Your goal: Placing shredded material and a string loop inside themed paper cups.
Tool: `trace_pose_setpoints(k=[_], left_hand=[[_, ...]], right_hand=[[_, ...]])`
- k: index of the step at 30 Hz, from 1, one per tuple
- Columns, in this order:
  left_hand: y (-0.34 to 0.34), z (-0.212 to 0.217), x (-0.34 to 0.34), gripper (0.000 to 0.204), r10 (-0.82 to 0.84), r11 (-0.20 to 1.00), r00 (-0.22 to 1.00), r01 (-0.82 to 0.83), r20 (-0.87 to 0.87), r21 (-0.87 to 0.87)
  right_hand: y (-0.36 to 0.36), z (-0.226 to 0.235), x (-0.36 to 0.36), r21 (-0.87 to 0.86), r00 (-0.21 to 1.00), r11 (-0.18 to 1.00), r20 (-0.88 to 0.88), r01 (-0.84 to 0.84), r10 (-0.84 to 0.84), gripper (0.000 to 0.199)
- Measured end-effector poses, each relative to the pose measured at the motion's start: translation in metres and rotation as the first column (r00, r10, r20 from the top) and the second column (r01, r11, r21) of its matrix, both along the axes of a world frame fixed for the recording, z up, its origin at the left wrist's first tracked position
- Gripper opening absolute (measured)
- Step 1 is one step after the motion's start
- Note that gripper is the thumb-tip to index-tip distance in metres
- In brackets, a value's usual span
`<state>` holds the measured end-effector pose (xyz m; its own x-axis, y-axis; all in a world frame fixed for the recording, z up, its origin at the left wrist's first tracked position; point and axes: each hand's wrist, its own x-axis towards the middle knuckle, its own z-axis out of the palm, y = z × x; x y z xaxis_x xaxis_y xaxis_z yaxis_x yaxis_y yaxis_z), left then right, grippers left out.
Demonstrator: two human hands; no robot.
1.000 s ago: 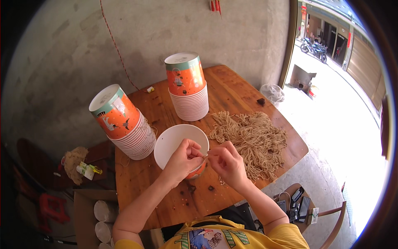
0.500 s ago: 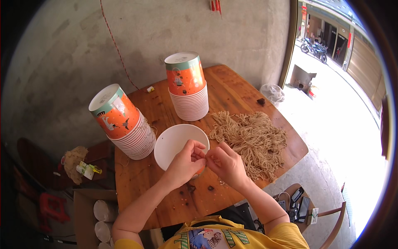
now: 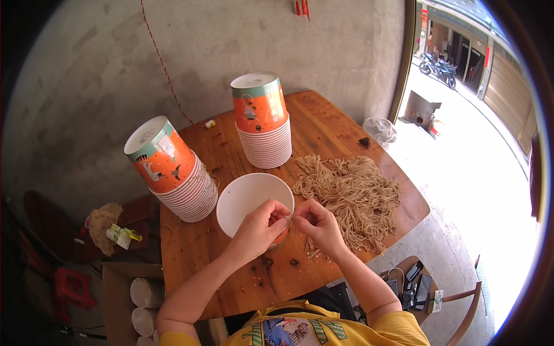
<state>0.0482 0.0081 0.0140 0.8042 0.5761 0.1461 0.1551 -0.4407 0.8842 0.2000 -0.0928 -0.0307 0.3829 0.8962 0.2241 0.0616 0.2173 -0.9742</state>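
Left hand [image 3: 257, 233]: pinched together at thumb and fingertips, in front of the near right rim of the open cup; cannot tell on what, too small to make out.
Right hand [image 3: 318, 228]: pinched likewise, just beside the left fingertips; cannot tell whether clamped on a fine strand or on nothing.
Open cup [image 3: 248, 193]: stands mouth up on the wooden table [image 3: 306, 282], between both stacks and the near edge; shows white inside, orange outside, partly hidden behind the left hand. Looks light and thin-walled, firm at the rim, probably easy to dent lower down. Best held at the rim or steadied lightly around the side, without squeezing.
Tan strands [image 3: 352, 199]: lie heaped to the right of the cup, beyond the right hand. Look soft, limp and light, likely to tangle or drag along neighbours; not apparently slippery. Best pinched singly near a loose end, then drawn out gently.
Rear cup stack [image 3: 262, 112]: nested upside down behind the open cup; best lifted from around the side.
Left cup stack [image 3: 173, 170]: nested upside down too, appears tilted, perhaps from lens bend; best steadied low before lifting.
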Motion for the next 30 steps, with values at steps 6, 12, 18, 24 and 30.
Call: trace_pose_setpoints(k=[6,12,18,24,30], left_hand=[[-0.003,-0.001,0.0,0.01,0.011,0.985,1.0,-0.015,0.024,0.171],[-0.003,-0.002,-0.001,0.009,0.05,0.976,0.998,-0.06,0.049,0.21],[-0.005,-0.002,-0.001,0.01,0.069,0.961,0.996,-0.082,0.058,0.264],[-0.005,-0.012,-0.002,0.009,0.063,0.803,0.986,-0.141,0.152,0.579],[-0.011,0.001,-0.019,0.013,0.111,0.898,0.994,-0.099,-0.003,0.428]], right_hand=[[-0.001,-0.003,0.001,0.033,0.989,0.999,-0.143,-0.03,0.035,0.009],[-0.004,-0.003,0.004,0.015,0.982,0.999,-0.185,-0.039,0.041,0.012],[-0.006,0.015,0.002,0.074,0.855,0.994,0.508,0.078,-0.105,0.013],[-0.014,0.018,0.0,0.105,0.756,0.991,0.642,0.079,-0.128,0.011],[-0.029,0.046,0.031,-0.044,0.633,0.996,0.77,-0.077,0.083,0.011]])
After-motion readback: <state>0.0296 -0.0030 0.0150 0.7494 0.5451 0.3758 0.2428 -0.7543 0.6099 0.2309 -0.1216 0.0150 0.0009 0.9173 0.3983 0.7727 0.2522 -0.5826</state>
